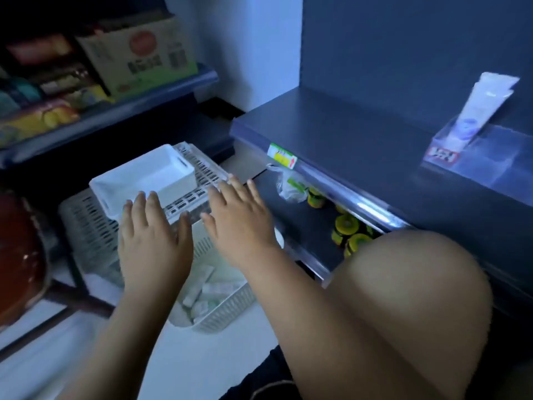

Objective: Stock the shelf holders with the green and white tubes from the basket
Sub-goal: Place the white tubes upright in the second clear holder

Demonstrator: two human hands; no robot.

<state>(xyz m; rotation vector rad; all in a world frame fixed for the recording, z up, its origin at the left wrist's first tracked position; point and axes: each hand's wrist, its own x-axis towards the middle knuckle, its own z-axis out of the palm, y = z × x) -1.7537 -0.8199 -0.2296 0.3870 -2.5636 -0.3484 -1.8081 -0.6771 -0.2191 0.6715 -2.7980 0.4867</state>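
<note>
Dim shop floor carries the basket [230,308], with tubes [209,294] heaped at its near end, part under a slatted tray [206,168]. Left hand [153,241] and right hand [239,220] hover above it, fingers spread, holding nothing. Best to reach under the tray and gather tubes aligned for the holder [473,161].

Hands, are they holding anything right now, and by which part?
Nothing is held. The left hand and right hand are both open, fingers straight, over the basket of tubes.
</note>
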